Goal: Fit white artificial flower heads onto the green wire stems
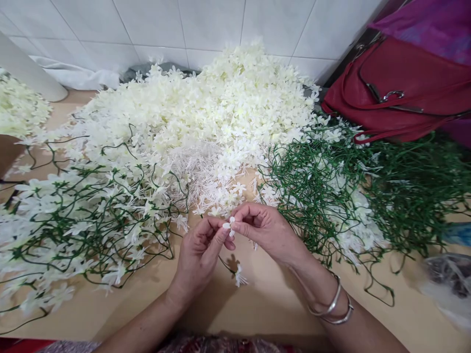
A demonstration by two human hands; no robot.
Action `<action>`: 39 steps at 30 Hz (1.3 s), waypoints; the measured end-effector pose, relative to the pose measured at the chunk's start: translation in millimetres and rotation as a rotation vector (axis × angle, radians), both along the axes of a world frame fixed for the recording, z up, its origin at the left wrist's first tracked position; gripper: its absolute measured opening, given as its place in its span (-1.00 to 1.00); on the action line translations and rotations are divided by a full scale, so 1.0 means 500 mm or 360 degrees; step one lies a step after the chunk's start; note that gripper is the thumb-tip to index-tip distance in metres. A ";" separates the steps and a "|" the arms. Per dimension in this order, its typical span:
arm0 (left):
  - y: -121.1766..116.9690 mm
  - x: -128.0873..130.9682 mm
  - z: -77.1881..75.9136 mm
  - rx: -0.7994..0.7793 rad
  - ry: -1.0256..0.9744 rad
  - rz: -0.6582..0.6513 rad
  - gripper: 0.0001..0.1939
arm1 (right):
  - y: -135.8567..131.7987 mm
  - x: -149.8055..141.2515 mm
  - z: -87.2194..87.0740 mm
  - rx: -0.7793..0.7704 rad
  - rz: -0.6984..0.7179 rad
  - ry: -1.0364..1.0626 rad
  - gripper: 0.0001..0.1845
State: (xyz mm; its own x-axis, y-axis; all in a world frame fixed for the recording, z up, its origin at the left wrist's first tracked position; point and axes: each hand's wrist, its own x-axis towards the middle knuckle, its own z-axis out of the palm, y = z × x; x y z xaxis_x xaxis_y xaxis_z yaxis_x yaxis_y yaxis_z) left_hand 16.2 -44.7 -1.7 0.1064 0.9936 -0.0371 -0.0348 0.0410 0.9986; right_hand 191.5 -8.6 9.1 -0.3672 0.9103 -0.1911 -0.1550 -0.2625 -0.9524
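Observation:
My left hand (pixel 200 252) and my right hand (pixel 270 233) meet just in front of the flower pile, fingertips close together. Between them is a small white artificial flower (pixel 228 226), pinched by my right thumb and forefinger. The left fingers are closed on a thin green plastic stem, mostly hidden by the hand. Below the palm that stem emerges and ends in a white blossom (pixel 240 276) hanging over the table. Where flower and stem meet is covered by the fingertips.
Loose white blossoms (pixel 221 108) are heaped along the tiled wall. Flowers on green stems (pixel 91 220) lie at left; bare green stems (pixel 312 181) are bunched at right. A red handbag (pixel 408 83) sits at the back right, a clear plastic bag (pixel 449 279) at the right edge.

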 end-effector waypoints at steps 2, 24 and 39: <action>0.001 0.000 -0.001 0.0011 0.0013 0.0011 -0.83 | 0.001 -0.002 -0.003 -0.0011 0.0014 0.0021 -0.69; -0.005 0.011 -0.003 -0.0031 -0.0002 -0.0026 -0.84 | 0.012 0.023 -0.004 0.0055 0.0077 0.0064 -0.78; 0.001 0.006 -0.015 0.0035 0.0054 -0.0053 -0.86 | 0.014 0.010 0.004 0.0140 0.0136 0.0033 -0.69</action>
State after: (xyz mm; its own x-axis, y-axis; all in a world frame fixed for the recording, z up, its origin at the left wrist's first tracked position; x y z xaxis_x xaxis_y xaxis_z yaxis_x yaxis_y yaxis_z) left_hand 19.2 -44.0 -9.4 0.1385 0.9902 -0.0197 0.0001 0.0199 0.9998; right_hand 196.3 -1.7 10.9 -0.4472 0.8885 -0.1033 -0.1554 -0.1909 -0.9692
